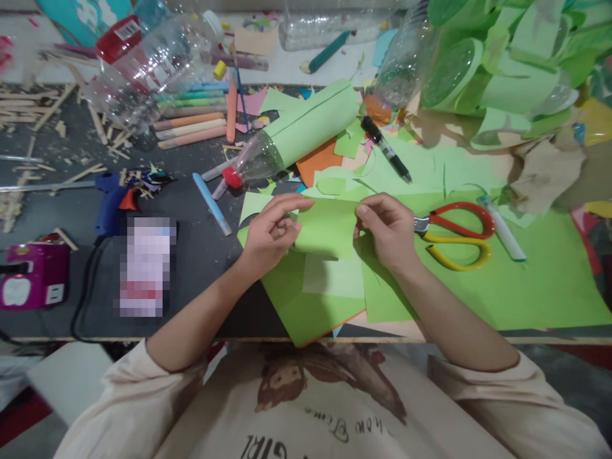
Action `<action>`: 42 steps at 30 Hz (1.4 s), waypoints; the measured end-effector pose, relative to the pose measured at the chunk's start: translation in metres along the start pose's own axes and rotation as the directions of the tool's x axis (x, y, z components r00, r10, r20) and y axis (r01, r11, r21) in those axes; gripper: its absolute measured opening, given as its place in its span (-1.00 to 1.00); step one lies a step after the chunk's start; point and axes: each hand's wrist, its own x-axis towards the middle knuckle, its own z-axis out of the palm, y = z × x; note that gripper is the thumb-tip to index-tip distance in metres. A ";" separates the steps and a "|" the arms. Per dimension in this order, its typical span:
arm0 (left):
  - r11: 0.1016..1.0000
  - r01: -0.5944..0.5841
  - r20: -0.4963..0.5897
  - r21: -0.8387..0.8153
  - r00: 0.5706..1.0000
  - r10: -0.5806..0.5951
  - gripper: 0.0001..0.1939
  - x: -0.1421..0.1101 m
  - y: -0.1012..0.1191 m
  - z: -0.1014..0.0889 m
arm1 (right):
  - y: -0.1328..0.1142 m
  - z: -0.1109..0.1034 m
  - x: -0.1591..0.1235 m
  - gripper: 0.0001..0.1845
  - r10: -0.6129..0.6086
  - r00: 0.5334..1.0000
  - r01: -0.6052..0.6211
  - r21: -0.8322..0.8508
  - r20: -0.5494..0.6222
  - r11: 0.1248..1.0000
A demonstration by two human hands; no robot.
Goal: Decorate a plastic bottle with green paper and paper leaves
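My left hand (273, 231) and my right hand (388, 228) both pinch a small piece of light green paper (326, 228), one on each side edge, and the piece curves between them just above the table. Under it lie larger green paper sheets (526, 280) spread over the dark table (201, 255). Red and yellow scissors (459, 234) rest on the green sheets right of my right hand. A plastic bottle wrapped in green paper (296, 137) with a red cap lies behind my hands.
A black marker (385, 148) lies behind the paper. A blue glue gun (111, 201), a magenta box (33, 274) and a blurred object (146, 264) sit at left. Clear bottles (148, 64), coloured sticks, wood scraps and a green paper construction (507, 57) crowd the back.
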 end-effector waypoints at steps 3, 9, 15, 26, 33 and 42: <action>0.999 -0.037 0.039 -0.012 0.999 0.038 -0.60 -0.001 -0.001 -0.003 | 0.002 -0.002 0.001 -0.62 -0.029 0.999 0.028 -0.004 -0.022 1.000; 0.993 -0.084 0.033 0.077 0.996 0.081 -0.89 -0.001 0.001 -0.001 | 0.007 -0.005 0.004 -0.65 -0.087 0.994 0.088 0.007 -0.059 0.996; 0.999 -0.013 0.019 0.044 1.000 0.013 -0.87 -0.002 0.002 0.004 | 0.009 -0.005 0.005 -0.68 -0.158 0.983 0.161 0.021 -0.094 0.987; 0.959 0.243 0.221 -0.148 0.953 -0.208 -0.55 -0.002 0.001 -0.001 | 0.005 -0.008 0.000 -0.71 -0.050 0.998 0.050 -0.006 -0.027 0.999; 0.952 0.274 0.519 -0.135 0.838 -0.168 -0.41 0.001 0.012 -0.006 | -0.008 -0.009 -0.003 -0.75 0.204 0.864 -0.176 -0.104 0.459 0.979; 0.925 0.063 0.119 -0.374 0.993 -0.019 -0.55 0.003 -0.009 -0.005 | 0.000 -0.007 -0.005 -0.59 0.260 0.911 -0.255 -0.058 0.320 0.965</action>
